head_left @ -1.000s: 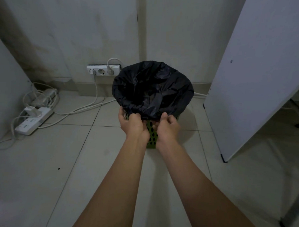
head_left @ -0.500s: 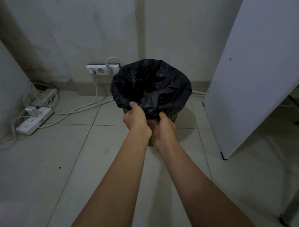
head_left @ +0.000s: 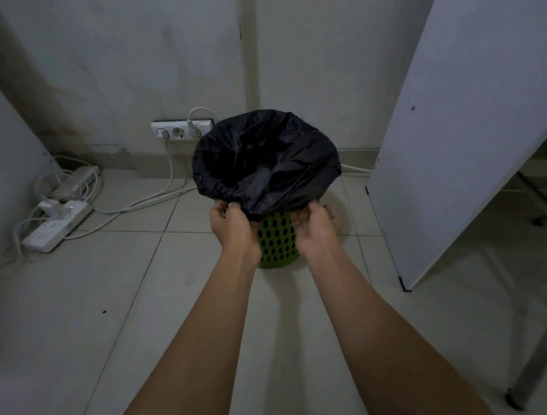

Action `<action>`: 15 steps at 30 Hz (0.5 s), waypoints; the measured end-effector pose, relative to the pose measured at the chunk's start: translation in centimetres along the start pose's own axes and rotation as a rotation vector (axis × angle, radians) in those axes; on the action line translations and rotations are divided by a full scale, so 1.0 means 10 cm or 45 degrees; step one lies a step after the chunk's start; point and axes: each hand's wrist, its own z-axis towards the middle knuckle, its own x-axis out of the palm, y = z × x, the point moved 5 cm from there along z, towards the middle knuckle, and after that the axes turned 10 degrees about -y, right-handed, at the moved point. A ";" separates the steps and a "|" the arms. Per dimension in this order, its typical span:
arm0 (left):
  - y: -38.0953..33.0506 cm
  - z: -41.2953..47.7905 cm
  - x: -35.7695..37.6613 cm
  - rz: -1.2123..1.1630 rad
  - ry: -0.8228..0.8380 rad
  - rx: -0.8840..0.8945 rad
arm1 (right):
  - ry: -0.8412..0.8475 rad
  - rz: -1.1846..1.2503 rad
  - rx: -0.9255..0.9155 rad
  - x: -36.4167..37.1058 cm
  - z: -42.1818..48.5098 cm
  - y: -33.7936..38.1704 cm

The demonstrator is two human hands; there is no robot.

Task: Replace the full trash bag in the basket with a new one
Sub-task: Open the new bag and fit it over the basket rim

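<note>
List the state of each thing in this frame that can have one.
trash bag: mouth open, hem folded over the basket's rim
basket: upright, lined with the bag
left hand: pinches the bag's near hem
right hand: curled at the hem, grip unclear
wall socket: white plug inserted
power strip: charger plugged in

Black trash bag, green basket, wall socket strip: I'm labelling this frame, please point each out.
black trash bag (head_left: 299, 189), head view, on its folded-over outer skirt.
green basket (head_left: 277, 242), head view, on its perforated side wall.
wall socket strip (head_left: 177, 131), head view, on its middle socket.
</note>
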 end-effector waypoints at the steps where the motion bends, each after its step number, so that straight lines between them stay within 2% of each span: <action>1: 0.01 0.00 0.00 0.006 -0.004 0.015 | 0.021 0.002 0.005 0.00 0.00 0.00; 8: -0.07 0.08 -0.01 -0.005 -0.047 -0.042 | 0.057 -0.519 -0.348 -0.04 -0.02 -0.06; 10: -0.05 0.08 -0.03 0.048 -0.010 -0.068 | 0.059 -0.529 -0.374 -0.07 -0.03 -0.14; 15: 0.03 0.06 -0.02 -0.147 0.167 -0.111 | 0.059 -0.469 -0.336 -0.07 -0.06 -0.27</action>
